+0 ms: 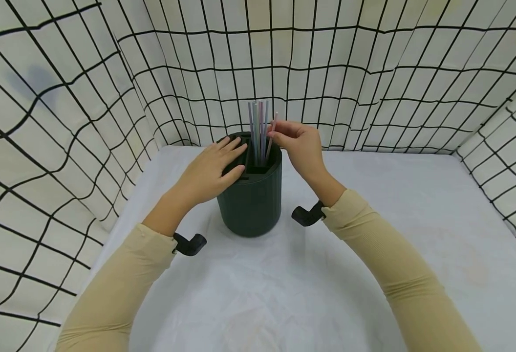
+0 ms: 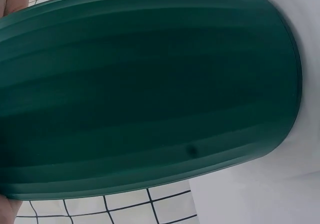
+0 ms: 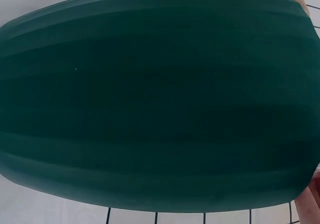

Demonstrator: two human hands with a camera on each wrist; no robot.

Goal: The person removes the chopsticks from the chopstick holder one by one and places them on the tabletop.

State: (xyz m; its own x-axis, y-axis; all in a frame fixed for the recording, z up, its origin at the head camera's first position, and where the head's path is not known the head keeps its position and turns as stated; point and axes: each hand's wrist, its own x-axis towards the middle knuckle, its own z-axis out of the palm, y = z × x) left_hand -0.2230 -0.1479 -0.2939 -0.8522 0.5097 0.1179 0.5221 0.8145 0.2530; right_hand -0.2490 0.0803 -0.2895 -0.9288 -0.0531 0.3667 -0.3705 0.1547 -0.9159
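Observation:
A dark green ribbed holder (image 1: 250,210) with dividers inside stands upright on the white cloth. Several thin pastel sticks, purple, pink and pale green (image 1: 256,129), rise from its right-hand compartment. My right hand (image 1: 301,145) pinches one pinkish stick (image 1: 272,139) between thumb and fingertips; it leans to the right of the bunch with its lower end inside the holder. My left hand (image 1: 211,168) lies with fingers spread across the left side of the holder's rim. Both wrist views are mostly filled by the holder's green wall (image 2: 150,84), with only bits of the hands at the edges.
The table (image 1: 258,293) is covered with a white cloth. Black wire grid panels (image 1: 328,78) over white sheeting rise at the back, left and right. The back panel stands close behind the holder. A black bracket (image 1: 190,244) sticks out from each wrist.

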